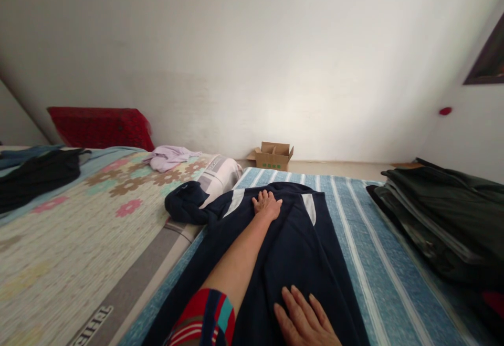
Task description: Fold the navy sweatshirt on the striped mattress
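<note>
A dark navy long-sleeved top [291,246] with white shoulder patches lies spread over a blue striped sheet [360,230]. Its left sleeve [187,201] reaches onto the neighbouring bed, with the end bunched up. My left hand [268,204] rests flat on the upper part of the top, between the white patches, fingers spread. Nearer to me, my right hand [305,318] lies palm down on the lower part, its fingers slightly apart. Neither hand grips the cloth. The bottom edge of the top is out of view.
On the right stands a stack of dark folded clothes [444,220]. A flower-patterned bed [90,241] fills the left, bearing a pale pink cloth [171,157] and dark garments [43,178]. Behind are an open cardboard box [271,157] and a red covered object [102,128] by the wall.
</note>
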Available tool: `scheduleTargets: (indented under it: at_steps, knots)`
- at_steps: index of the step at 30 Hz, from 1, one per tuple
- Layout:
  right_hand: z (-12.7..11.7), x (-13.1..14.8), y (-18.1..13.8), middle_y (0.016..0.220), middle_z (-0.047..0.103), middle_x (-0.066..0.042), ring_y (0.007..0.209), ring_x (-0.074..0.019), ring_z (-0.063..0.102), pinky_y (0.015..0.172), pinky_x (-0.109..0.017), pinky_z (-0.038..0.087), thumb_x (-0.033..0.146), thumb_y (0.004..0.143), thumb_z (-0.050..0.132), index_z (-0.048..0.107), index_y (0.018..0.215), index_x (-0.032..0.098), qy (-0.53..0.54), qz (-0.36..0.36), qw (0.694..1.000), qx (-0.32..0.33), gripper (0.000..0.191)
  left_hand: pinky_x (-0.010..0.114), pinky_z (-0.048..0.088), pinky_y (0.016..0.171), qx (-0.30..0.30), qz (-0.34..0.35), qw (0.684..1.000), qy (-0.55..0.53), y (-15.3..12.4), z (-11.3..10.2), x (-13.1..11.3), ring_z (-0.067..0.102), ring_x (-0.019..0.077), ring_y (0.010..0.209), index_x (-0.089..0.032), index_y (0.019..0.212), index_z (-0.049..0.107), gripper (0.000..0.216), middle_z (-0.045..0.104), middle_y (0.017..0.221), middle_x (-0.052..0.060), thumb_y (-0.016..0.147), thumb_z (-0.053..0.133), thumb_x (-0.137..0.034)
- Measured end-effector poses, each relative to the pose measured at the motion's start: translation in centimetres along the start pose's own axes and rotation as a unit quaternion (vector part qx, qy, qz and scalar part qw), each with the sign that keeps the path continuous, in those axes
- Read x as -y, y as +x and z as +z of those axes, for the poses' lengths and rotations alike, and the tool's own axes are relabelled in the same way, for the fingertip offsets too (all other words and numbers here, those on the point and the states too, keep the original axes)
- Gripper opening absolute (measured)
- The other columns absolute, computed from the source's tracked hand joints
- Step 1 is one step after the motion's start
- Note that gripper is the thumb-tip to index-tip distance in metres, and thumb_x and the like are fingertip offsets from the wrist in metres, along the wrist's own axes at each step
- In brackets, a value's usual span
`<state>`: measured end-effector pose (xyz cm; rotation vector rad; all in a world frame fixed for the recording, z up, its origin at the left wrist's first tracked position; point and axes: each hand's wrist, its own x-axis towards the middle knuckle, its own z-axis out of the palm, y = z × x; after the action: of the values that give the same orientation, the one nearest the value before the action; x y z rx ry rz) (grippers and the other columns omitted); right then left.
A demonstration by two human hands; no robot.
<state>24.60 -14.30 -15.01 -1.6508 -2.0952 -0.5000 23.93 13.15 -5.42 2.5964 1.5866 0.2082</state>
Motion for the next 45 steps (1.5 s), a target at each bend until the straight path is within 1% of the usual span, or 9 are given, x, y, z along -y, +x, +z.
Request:
scheduleTargets:
  at_steps: [5, 9, 15, 19, 24, 29, 36, 40, 45]
  knots:
    - [-0.3, -0.2, 0.1, 0.124, 0.060, 0.005, 0.115, -0.0213, 0.055, 0.103, -0.038, 0.039, 0.028, 0.094, 0.041, 0.045, 0.133, 0.038, 0.030, 0.004, 0.999, 0.037, 0.040, 0.041, 0.030, 0.103, -0.066, 0.088, 0.994, 0.001, -1.2, 0.0, -0.5, 0.033, 0.0239, 0.129, -0.017, 0.115, 0.054, 0.034, 0.045, 0.134, 0.013, 0.094, 0.032, -0.032]
    - [-0.1, 0.2, 0.0, 0.123, 0.060, 0.003, 0.113, -0.0216, 0.057, 0.099, -0.038, 0.044, 0.029, 0.094, 0.042, 0.049, 0.129, 0.036, 0.018, 0.012, 0.999, 0.027, 0.037, 0.033, 0.035, 0.099, -0.062, 0.133, 0.989, 0.000, -1.0, 0.0, -0.5, 0.044, 0.0190, 0.120, -0.020, 0.107, 0.058, 0.027, 0.051, 0.126, 0.008, 0.093, 0.036, -0.027]
    - [-0.4, 0.1, 0.2, 0.123, 0.060, 0.002, 0.114, -0.0211, 0.056, 0.102, -0.037, 0.040, 0.028, 0.094, 0.042, 0.049, 0.130, 0.035, 0.024, -0.001, 1.000, 0.007, 0.038, 0.034, 0.045, 0.085, -0.057, 0.100, 0.993, 0.015, 0.5, -1.0, -1.6, 0.056, 0.0233, 0.103, -0.015, 0.095, 0.063, 0.031, 0.060, 0.106, 0.012, 0.093, 0.034, -0.024]
    - [-0.7, 0.1, 0.5, 0.123, 0.061, 0.002, 0.115, -0.0210, 0.055, 0.103, -0.036, 0.039, 0.028, 0.093, 0.043, 0.049, 0.129, 0.034, 0.012, -0.004, 1.000, -0.002, 0.038, 0.031, 0.044, 0.088, -0.082, 0.103, 0.991, 0.023, 2.0, -2.0, -2.6, 0.051, 0.0228, 0.112, -0.017, 0.107, 0.057, 0.028, 0.057, 0.115, 0.011, 0.090, 0.035, -0.015]
    - [-0.1, 1.0, 0.5, 0.123, 0.061, 0.001, 0.117, -0.0229, 0.053, 0.102, -0.041, 0.039, 0.035, 0.093, 0.043, 0.052, 0.126, 0.033, -0.006, 0.021, 1.000, 0.001, 0.035, 0.032, 0.046, 0.086, -0.053, 0.114, 0.991, 0.038, 4.8, -2.6, -3.5, 0.058, 0.0223, 0.103, -0.020, 0.117, 0.052, 0.035, 0.057, 0.118, 0.010, 0.085, 0.044, -0.010]
    - [0.5, 1.6, 0.5, 0.123, 0.061, 0.002, 0.120, -0.0229, 0.051, 0.104, -0.042, 0.036, 0.032, 0.092, 0.043, 0.054, 0.125, 0.034, -0.012, 0.042, 0.999, 0.001, 0.034, 0.034, 0.047, 0.086, -0.026, 0.101, 0.993, 0.054, 6.8, -2.3, -4.1, 0.059, 0.0271, 0.105, -0.016, 0.111, 0.060, 0.030, 0.060, 0.112, 0.016, 0.082, 0.051, -0.014]
    - [0.5, 1.5, 0.5, 0.123, 0.061, 0.002, 0.115, -0.0218, 0.055, 0.102, -0.040, 0.039, 0.031, 0.093, 0.043, 0.054, 0.123, 0.035, -0.018, 0.041, 0.999, -0.010, 0.033, 0.037, 0.049, 0.081, -0.052, 0.076, 0.994, 0.063, 6.5, -1.1, -4.3, 0.061, 0.0268, 0.099, -0.013, 0.115, 0.058, 0.034, 0.058, 0.113, 0.017, 0.087, 0.038, -0.010]
    - [0.7, 1.6, 0.8, 0.121, 0.062, 0.003, 0.116, -0.0216, 0.055, 0.103, -0.041, 0.038, 0.030, 0.093, 0.043, 0.052, 0.125, 0.037, -0.016, 0.044, 0.999, -0.003, 0.035, 0.039, 0.047, 0.081, -0.068, 0.092, 0.991, 0.069, 5.8, -0.7, -4.5, 0.057, 0.0274, 0.102, -0.010, 0.108, 0.062, 0.037, 0.059, 0.109, 0.017, 0.088, 0.031, -0.006]
    - [0.7, 1.8, 0.8, 0.121, 0.062, 0.002, 0.116, -0.0222, 0.054, 0.104, -0.042, 0.038, 0.030, 0.093, 0.044, 0.051, 0.127, 0.036, -0.016, 0.053, 0.998, -0.012, 0.035, 0.040, 0.037, 0.095, -0.082, 0.147, 0.983, 0.076, 5.6, -1.1, -5.2, 0.043, 0.0273, 0.118, -0.015, 0.102, 0.064, 0.029, 0.060, 0.112, 0.014, 0.085, 0.041, -0.012]
